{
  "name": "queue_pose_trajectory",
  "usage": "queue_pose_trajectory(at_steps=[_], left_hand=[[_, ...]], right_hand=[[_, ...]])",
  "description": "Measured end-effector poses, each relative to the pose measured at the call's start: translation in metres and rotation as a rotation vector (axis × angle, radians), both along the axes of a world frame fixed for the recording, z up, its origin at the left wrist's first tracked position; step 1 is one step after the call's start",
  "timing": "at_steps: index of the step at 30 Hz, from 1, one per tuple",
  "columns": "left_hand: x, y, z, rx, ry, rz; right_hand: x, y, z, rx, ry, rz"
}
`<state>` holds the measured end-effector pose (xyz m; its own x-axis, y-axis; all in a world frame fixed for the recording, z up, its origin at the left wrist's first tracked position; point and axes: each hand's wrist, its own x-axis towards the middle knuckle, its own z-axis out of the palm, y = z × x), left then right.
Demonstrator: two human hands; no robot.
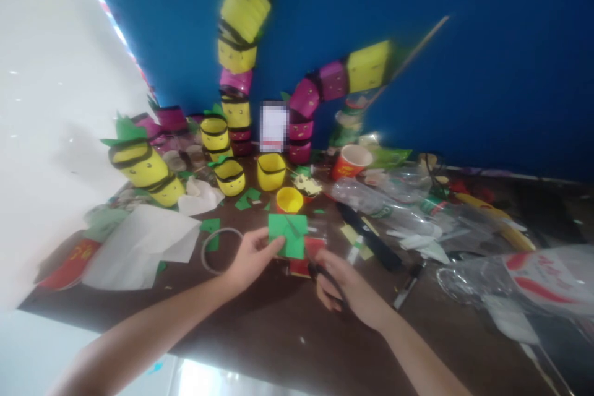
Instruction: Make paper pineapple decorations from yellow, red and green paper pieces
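Note:
A square of green paper [277,226] is pinched in my left hand [253,253], thumb on top. My right hand [338,281] grips black-handled scissors [336,288], whose blades reach over the paper's right part. Whether the blades are cutting is hard to make out through the blur. Beneath the hands lies something red [299,268], partly hidden. Just beyond the paper stands a small yellow cup [289,200], and behind it a larger yellow cup [271,172]. Green scraps [248,198] lie to their left.
Stacks of yellow and purple cups [236,111] rise against the blue wall. White paper [139,247] and a clear ring [204,253] lie at left. Plastic bottles [385,204], a black strip [371,238], a cutter knife [408,286] and a red paper cup [350,164] are at right.

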<state>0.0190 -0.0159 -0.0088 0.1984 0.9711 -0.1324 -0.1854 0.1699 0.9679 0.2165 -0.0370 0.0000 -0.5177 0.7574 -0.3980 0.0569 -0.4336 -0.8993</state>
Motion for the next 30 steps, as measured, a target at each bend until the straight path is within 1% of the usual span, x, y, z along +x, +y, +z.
queue_pose_trajectory(at_steps=[3, 7, 11, 17, 22, 25, 28, 30], left_hand=[[0.0, 0.0, 0.001, -0.002, -0.012, -0.013], [-0.001, 0.001, 0.0, -0.003, 0.001, -0.014], [-0.001, 0.001, -0.002, -0.003, 0.012, -0.004], [-0.001, 0.001, 0.001, -0.022, -0.015, -0.016], [0.002, 0.009, 0.004, -0.006, -0.042, -0.014], [0.002, 0.024, 0.015, 0.058, -0.041, 0.013], [0.003, 0.043, 0.036, 0.135, 0.027, -0.031], [0.006, 0.055, 0.05, 0.165, 0.035, -0.06]], right_hand=[[0.0, 0.0, -0.001, 0.012, -0.027, 0.005], [0.0, 0.0, -0.002, 0.013, 0.011, -0.006], [0.0, 0.0, 0.0, 0.016, -0.03, 0.011], [-0.001, -0.001, -0.001, 0.017, 0.0, -0.022], [-0.001, 0.004, 0.005, 0.051, -0.043, -0.006], [0.0, 0.013, 0.012, 0.102, -0.039, -0.018], [0.002, 0.027, 0.016, 0.195, -0.021, -0.065], [0.003, 0.036, 0.02, 0.26, -0.032, -0.083]])
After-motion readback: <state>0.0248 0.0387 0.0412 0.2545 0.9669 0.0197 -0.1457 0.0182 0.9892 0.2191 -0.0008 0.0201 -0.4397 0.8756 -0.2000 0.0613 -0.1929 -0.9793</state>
